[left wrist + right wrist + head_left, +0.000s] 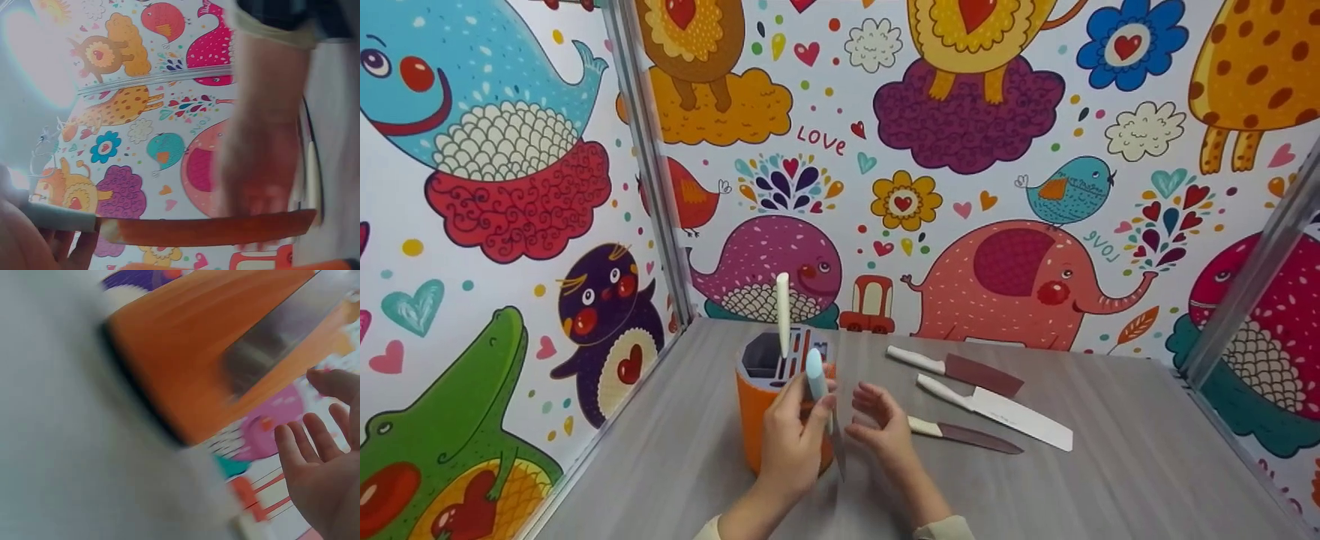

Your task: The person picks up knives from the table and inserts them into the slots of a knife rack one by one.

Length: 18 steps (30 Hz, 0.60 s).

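Observation:
My left hand (791,439) grips a knife by its pale blue handle (814,371), with the blade pointing down in front of the orange knife block (754,420). Seen from the left wrist, the blade (208,231) stretches across the view and reflects orange. My right hand (889,426) is a little to the right of that blade, fingers spread loosely and nothing held. In the right wrist view its palm (320,489) is bare, and the blade (275,334) overlaps the block. Another knife's white handle (784,315) sticks up out of the block's slotted top.
Right of my hands, a knife with a broad brown-looking blade (982,375), a white-handled cleaver (1024,418) and a narrower knife (979,437) lie on the grey table (1110,495). Cartoon-printed panels (825,187) stand behind and at both sides.

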Motion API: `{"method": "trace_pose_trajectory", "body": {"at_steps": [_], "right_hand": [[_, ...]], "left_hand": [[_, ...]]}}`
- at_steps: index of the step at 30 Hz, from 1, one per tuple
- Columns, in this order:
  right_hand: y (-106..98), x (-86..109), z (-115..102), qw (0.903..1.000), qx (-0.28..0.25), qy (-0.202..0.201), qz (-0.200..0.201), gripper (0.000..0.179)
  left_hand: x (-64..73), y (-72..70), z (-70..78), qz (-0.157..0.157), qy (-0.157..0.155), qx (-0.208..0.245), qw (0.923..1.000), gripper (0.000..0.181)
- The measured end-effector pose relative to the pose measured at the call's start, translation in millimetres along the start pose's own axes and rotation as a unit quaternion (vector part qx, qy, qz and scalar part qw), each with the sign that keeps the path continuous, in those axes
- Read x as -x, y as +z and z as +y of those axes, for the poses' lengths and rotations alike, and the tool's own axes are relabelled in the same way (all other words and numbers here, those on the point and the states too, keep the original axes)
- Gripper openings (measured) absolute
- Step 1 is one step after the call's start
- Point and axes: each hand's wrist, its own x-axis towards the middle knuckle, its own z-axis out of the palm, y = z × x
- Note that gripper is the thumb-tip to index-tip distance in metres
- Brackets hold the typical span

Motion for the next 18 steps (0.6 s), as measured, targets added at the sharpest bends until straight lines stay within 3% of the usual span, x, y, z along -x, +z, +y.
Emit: {"method": "trace_pose_trajectory", "body": {"at_steps": [4, 7, 10, 14, 18], "right_hand": [[1.9, 1.9, 20.8, 0.9967, -0.028, 0.034, -0.068, 0.089], [4.5, 3.2, 26.0, 0.9932, -0.041, 0.05, -0.097, 0.098], [7.9, 4.1, 26.1, 0.9919, -0.031, 0.057, -0.109, 0.102], [15.9, 3.1, 20.2, 0.9925, -0.005, 0.06, -0.106, 0.106], [25.6, 2.8, 15.1, 0.9928, 0.026, 0.064, -0.098, 0.108]], "left_hand": [[-1.9, -12.4, 14.1, 0.024, -0.007, 0.012, 0.9996, 0.034], [-0.4, -23.2, 26.9, 0.051, 0.004, 0.02, 0.9985, 0.032], [1.6, -33.9, 38.0, 0.087, 0.055, 0.021, 0.9945, 0.028], [3.2, -45.3, 48.7, 0.128, 0.127, 0.034, 0.9831, 0.026], [3.8, -51.9, 55.3, 0.173, 0.163, 0.062, 0.9695, 0.026]]}}
